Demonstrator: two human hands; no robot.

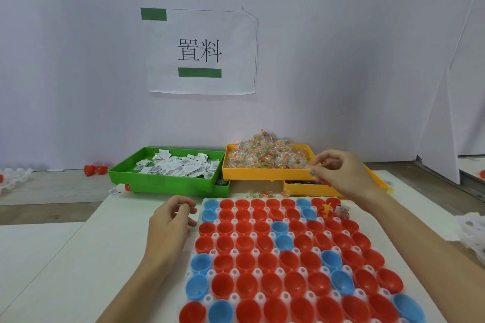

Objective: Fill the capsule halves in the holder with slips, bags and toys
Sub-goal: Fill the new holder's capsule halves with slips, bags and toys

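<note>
A white holder (253, 238) full of red and blue capsule halves (267, 262) lies on the table before me. Its far right corner holds an orange toy figure (326, 209) and a white slip (342, 209). A green tray (168, 183) of white slips (178, 165) and a yellow tray (262, 173) piled with clear bags of coloured beads (267, 155) stand behind. My right hand (341, 173) hovers over the yellow tray's right front corner and pinches a small bag (313, 169). My left hand (170, 223) rests loosely curled beside the holder's far left corner, holding nothing.
A lower yellow tray (309, 189) with small coloured toys sits under my right hand. A few loose bead bags (258, 194) lie between trays and holder. Red capsule halves (95, 169) lie at the far left. White netting (472, 233) lies at the right edge. A paper sign (202, 52) hangs on the wall.
</note>
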